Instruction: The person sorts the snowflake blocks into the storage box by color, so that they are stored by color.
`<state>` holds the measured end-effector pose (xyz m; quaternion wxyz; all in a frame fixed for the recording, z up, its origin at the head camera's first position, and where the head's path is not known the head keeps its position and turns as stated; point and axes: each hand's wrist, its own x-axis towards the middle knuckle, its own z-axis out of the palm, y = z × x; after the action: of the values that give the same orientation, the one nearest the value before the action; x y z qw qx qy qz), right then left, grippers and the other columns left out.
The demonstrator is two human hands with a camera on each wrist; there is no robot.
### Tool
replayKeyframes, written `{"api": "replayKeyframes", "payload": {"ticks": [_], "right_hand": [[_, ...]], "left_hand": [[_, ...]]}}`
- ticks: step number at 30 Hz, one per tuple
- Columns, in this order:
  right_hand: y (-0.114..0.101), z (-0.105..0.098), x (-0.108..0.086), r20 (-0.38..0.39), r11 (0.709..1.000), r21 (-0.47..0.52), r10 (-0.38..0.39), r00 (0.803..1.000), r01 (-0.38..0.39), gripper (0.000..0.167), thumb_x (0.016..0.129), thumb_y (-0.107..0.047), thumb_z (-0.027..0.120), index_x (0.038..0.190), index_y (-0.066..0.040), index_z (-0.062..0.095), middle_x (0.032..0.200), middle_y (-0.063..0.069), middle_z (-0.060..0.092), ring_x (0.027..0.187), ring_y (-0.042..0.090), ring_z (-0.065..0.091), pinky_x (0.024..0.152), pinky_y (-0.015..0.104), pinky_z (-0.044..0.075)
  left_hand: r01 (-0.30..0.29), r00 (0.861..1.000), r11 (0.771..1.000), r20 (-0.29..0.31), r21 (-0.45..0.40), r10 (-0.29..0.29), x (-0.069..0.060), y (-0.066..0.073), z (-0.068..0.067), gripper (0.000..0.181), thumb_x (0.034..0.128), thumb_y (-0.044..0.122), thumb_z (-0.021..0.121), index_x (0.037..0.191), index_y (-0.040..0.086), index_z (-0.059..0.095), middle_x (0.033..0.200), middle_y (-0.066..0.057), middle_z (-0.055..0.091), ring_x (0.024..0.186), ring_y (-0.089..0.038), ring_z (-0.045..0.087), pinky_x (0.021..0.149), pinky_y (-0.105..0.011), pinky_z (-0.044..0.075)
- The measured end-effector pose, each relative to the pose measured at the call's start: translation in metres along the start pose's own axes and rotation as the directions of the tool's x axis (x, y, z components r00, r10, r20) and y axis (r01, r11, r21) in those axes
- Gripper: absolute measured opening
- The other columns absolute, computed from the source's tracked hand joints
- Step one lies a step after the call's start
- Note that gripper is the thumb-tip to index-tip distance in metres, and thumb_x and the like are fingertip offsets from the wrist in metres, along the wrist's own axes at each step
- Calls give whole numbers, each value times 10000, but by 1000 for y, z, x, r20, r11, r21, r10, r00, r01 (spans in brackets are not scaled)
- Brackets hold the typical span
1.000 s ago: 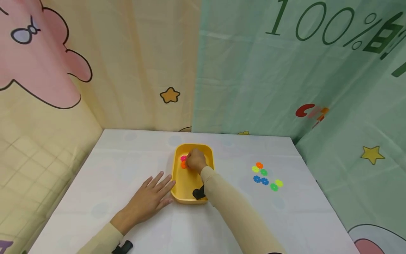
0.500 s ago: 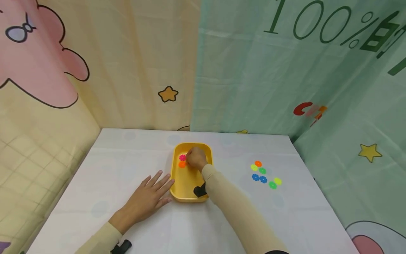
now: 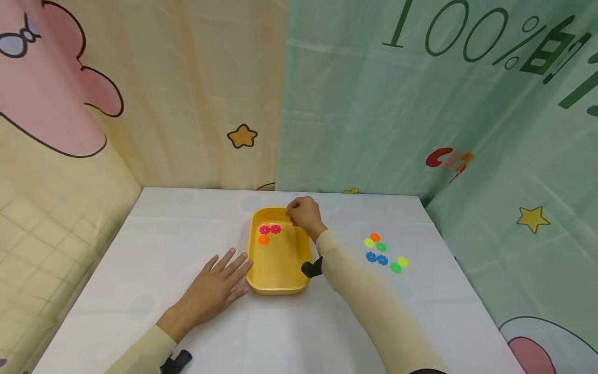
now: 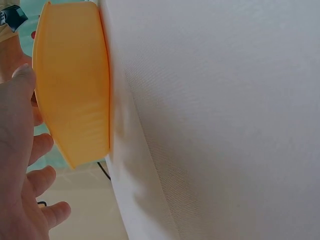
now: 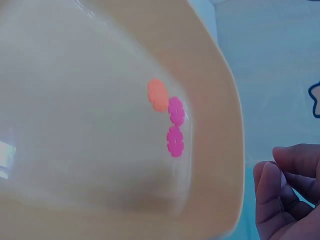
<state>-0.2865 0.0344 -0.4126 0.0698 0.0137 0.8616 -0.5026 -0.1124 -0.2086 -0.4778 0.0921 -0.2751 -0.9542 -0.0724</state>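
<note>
Two pink flower-shaped discs (image 3: 276, 229) lie side by side at the far left inside a yellow tray (image 3: 280, 270). An orange flower-shaped disc (image 3: 263, 239) is just in front of them; all three also show in the right wrist view. My right hand (image 3: 306, 214) hovers over the tray's far right rim, fingers loosely curled. I see nothing between thumb and forefinger (image 5: 270, 177). With fingers spread, my left hand (image 3: 212, 291) reaches the tray's left side; in the left wrist view its thumb (image 4: 24, 80) is at the rim.
Right of the tray, a loose cluster of small discs lies on the white tabletop: an orange one (image 3: 375, 237), blue ones (image 3: 382, 260), green ones (image 3: 396, 268) and yellow ones (image 3: 403, 262). Printed curtains (image 3: 350, 119) stand behind the table.
My right hand has lifted away from the tray's floor toward the far right rim, uncovering a second pink disc beside the first. The left hand stays at the tray's side.
</note>
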Motion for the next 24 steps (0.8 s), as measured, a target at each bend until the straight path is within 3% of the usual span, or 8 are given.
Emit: {"api": "replayKeyframes", "payload": {"ticks": [4, 9, 19, 24], "right_hand": [[5, -22, 2, -24, 1000, 16, -13, 1000, 13, 58, 938, -85, 720, 927, -29, 714, 794, 112, 663, 634, 197, 597, 633, 255, 591], [18, -56, 3, -45, 1000, 1, -5, 999, 5, 88, 937, -126, 718, 970, -45, 714, 913, 111, 683, 738, 221, 637, 661, 280, 598], [61, -132, -5, -114, 997, -46, 56, 992, -61, 202, 962, -179, 697, 1099, -31, 698, 1111, 155, 691, 862, 243, 678, 724, 311, 592], [86, -161, -12, -156, 988, -71, 122, 980, -135, 261, 989, -216, 676, 1164, -22, 682, 1172, 180, 681, 918, 279, 679, 783, 337, 603]], "left_hand": [[1, 1000, 1000, -2, 1, -1, 0, 1, 0, 647, 998, 523, 589, 1532, 172, 490, 1601, -57, 434, 1516, -356, 310, 1169, -620, 313], [1, 1000, 1000, 10, 10, -1, -1, 1, 0, 654, 998, 544, 575, 1534, 179, 487, 1610, -61, 419, 1518, -362, 303, 1171, -623, 306], [-11, 1000, 1000, 9, 19, 11, 1, 1, 1, 669, 996, 547, 575, 1538, 166, 479, 1613, -74, 413, 1517, -366, 302, 1170, -620, 310], [-11, 1000, 1000, 12, 18, 11, 4, 2, 1, 675, 993, 535, 586, 1544, 163, 469, 1620, -79, 400, 1518, -367, 300, 1169, -622, 310]]}}
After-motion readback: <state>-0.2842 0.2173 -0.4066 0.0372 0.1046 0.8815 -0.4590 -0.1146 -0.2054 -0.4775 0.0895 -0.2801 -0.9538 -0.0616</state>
